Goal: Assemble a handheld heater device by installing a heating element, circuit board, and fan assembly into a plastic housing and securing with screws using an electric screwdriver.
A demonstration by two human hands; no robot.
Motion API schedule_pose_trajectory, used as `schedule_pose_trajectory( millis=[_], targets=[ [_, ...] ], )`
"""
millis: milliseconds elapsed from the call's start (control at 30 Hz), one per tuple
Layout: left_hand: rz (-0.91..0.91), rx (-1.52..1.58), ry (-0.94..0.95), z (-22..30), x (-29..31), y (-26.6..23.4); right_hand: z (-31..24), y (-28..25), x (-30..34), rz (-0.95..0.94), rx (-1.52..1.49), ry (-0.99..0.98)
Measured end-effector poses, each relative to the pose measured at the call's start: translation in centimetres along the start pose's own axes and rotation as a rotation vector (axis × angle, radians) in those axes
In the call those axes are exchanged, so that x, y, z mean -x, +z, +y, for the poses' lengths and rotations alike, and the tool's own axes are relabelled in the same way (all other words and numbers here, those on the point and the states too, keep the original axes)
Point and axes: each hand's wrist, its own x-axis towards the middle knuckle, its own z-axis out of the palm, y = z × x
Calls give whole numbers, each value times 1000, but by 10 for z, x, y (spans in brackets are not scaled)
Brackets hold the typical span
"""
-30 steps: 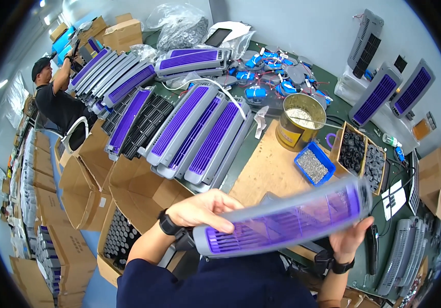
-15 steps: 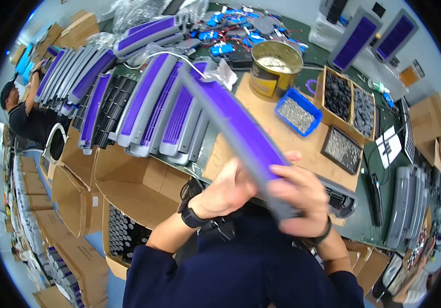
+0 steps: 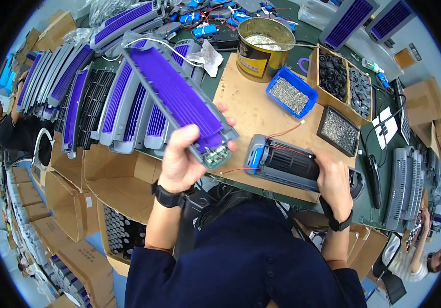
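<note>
My left hand is closed around the lower end of a long grey housing half with a purple slatted inside. It is raised and tilted, with a green circuit board at its near end. My right hand grips the right part of a second grey housing half lying on the cardboard sheet. In that one sit a black ribbed fan roller and a blue-wrapped battery. Thin red wires with a white plug stick out of it.
Beyond the cardboard sheet stand a large tin, a blue tray of screws, a black tray and a divided box of black parts. Purple-grey housings are stacked left. An electric screwdriver lies right. Other people work nearby.
The purple housing half has turned so its inside and circuit board show, and moved left in my left hand. My right hand has left it and gripped the housing half on the table.
</note>
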Motion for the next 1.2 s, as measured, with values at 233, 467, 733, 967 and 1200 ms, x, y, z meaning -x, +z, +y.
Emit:
schedule_pose_trajectory(
  millis=[233, 467, 733, 967, 1200],
  targets=[
    [19, 101, -84, -19, -6, -7, -76, 20, -19, 137, -160, -352],
    [-34, 125, -72, -12, -11, -1, -67, 54, -27, 175, -666, -270],
    [-66, 121, -95, -41, -26, 11, -39, 55, -6, 101, -1445, 44],
    [-91, 30, -52, -62, -41, 14, -59, 27, -13, 53, -1161, 78],
    [-76, -75, -5, -68, -38, 20, -74, 18, -31, 78, -1017, 65]
  ],
)
